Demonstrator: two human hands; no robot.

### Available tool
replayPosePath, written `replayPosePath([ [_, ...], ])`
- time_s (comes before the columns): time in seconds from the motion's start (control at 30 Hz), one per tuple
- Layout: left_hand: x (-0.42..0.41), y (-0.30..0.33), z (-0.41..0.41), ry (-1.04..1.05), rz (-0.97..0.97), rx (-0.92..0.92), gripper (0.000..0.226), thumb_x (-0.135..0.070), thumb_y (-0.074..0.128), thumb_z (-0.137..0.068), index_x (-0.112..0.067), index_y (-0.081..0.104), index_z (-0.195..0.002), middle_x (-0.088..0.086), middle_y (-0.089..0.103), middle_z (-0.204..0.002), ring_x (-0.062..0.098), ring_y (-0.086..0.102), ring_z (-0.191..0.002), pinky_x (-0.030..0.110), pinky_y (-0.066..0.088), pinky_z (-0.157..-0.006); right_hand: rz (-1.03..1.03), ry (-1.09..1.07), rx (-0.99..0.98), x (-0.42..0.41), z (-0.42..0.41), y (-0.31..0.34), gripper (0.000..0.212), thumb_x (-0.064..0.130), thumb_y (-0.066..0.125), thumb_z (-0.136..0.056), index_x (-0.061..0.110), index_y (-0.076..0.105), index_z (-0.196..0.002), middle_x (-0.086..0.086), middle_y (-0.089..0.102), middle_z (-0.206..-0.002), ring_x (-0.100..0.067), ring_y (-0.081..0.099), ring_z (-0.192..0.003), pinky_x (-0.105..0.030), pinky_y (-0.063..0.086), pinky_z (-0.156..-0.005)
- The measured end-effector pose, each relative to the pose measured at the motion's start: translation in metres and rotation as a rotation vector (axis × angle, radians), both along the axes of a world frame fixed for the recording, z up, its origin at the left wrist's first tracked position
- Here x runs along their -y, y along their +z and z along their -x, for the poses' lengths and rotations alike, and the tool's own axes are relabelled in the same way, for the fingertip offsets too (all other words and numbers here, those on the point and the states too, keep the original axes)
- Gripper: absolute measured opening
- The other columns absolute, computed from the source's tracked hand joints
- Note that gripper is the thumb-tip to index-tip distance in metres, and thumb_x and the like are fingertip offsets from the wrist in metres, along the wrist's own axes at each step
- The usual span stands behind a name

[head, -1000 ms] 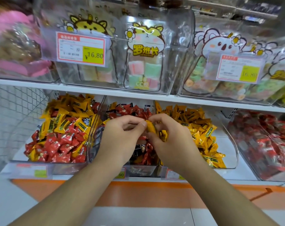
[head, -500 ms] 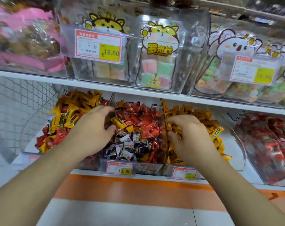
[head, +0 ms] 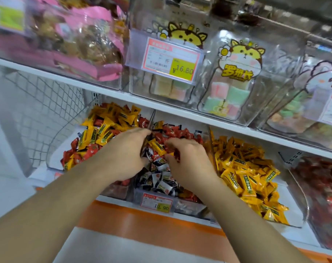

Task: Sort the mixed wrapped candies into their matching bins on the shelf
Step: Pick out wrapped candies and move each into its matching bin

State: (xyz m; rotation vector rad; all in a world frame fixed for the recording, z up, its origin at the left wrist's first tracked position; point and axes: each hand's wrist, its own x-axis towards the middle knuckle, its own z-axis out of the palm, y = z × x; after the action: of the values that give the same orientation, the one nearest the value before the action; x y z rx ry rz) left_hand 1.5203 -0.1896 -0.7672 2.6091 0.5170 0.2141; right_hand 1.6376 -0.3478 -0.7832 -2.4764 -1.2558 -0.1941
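Both hands down in the middle bin [head: 188, 206] of mixed candies.
My left hand [head: 123, 156] and right hand [head: 188, 164] curl into the pile; whether either grips anything, I cannot tell. One yellow candy [head: 157, 147] lies between them.

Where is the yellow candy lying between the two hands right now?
In the head view, the yellow candy lies on top of the middle bin, among red wrappers, between the left hand and right hand.

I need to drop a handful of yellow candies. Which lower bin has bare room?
The yellow bin has bare floor along its right wall and front corner. The middle bin is heaped, with both hands in it. The left bin is piled high, bare only beside its left wall.
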Motion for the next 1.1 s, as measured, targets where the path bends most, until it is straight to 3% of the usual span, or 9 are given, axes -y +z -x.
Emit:
replayPosePath([
  [0.1,-0.002,0.001,0.001,0.000,0.004,0.018,0.080,-0.029,0.076,-0.092,-0.030,0.033,-0.159,-0.009,0.037,-0.162,0.015,0.039,-0.146,0.029,0.035,-0.115,0.041,-0.028,0.010,-0.036,-0.003,-0.003,0.038,0.037,0.072,-0.092,0.025,0.066,-0.128,0.001,0.074,-0.114,-0.024,0.069,-0.105,-0.045,0.056,-0.096],
  [0.2,-0.003,0.003,0.001,-0.004,0.022,0.009,0.077,-0.029,0.074,-0.094,-0.029,0.033,-0.159,-0.008,0.036,-0.162,0.016,0.038,-0.146,0.030,0.035,-0.115,0.174,-0.088,0.023,-0.060,-0.007,-0.007,0.026,0.030,0.072,-0.086,0.020,0.065,-0.109,-0.003,0.072,-0.091,-0.028,0.069,-0.084,-0.044,0.059,-0.081],
  [0.37,-0.003,0.002,-0.002,-0.031,0.043,-0.017,0.072,-0.023,0.072,-0.094,-0.025,0.036,-0.156,-0.005,0.038,-0.158,0.019,0.043,-0.142,0.032,0.041,-0.110,0.060,-0.129,0.050,-0.058,-0.007,-0.007,0.030,0.008,0.064,-0.081,0.016,0.066,-0.109,-0.006,0.070,-0.088,-0.030,0.067,-0.078,-0.041,0.060,-0.070],
  [0.6,0.006,0.005,-0.001,-0.013,0.067,-0.010,0.068,-0.024,0.071,-0.095,-0.022,0.038,-0.155,-0.004,0.041,-0.156,0.020,0.044,-0.140,0.033,0.043,-0.110,0.074,-0.120,-0.032,-0.046,-0.005,-0.008,0.037,0.033,0.076,-0.084,0.017,0.067,-0.116,-0.003,0.072,-0.102,-0.028,0.068,-0.095,-0.042,0.058,-0.082],
  [0.77,0.008,0.005,0.001,-0.019,0.047,-0.024,0.067,-0.024,0.071,-0.096,-0.023,0.039,-0.155,-0.006,0.039,-0.158,0.019,0.043,-0.141,0.032,0.040,-0.112,0.076,-0.114,-0.027,-0.054,-0.001,-0.008,0.030,0.018,0.073,-0.083,0.019,0.068,-0.112,-0.003,0.073,-0.096,-0.028,0.070,-0.088,-0.040,0.059,-0.078],
  [0.97,0.003,0.007,-0.007,-0.002,0.005,0.001,0.064,-0.025,0.067,-0.096,-0.021,0.043,-0.154,-0.001,0.046,-0.154,0.021,0.047,-0.138,0.031,0.044,-0.107,-0.089,-0.201,-0.072,-0.007,-0.001,0.015,0.027,0.025,0.069,-0.089,0.025,0.066,-0.116,0.007,0.066,-0.090,-0.017,0.063,-0.078,-0.038,0.059,-0.072],
  [1.1,0.003,0.009,-0.009,-0.008,-0.021,0.001,0.061,-0.025,0.064,-0.098,-0.022,0.042,-0.156,0.001,0.043,-0.157,0.021,0.047,-0.138,0.029,0.044,-0.102,-0.102,-0.355,0.023,0.061,-0.007,0.030,0.027,0.027,0.070,-0.090,0.017,0.068,-0.115,0.000,0.069,-0.096,-0.023,0.062,-0.089,-0.031,0.048,-0.077],
])
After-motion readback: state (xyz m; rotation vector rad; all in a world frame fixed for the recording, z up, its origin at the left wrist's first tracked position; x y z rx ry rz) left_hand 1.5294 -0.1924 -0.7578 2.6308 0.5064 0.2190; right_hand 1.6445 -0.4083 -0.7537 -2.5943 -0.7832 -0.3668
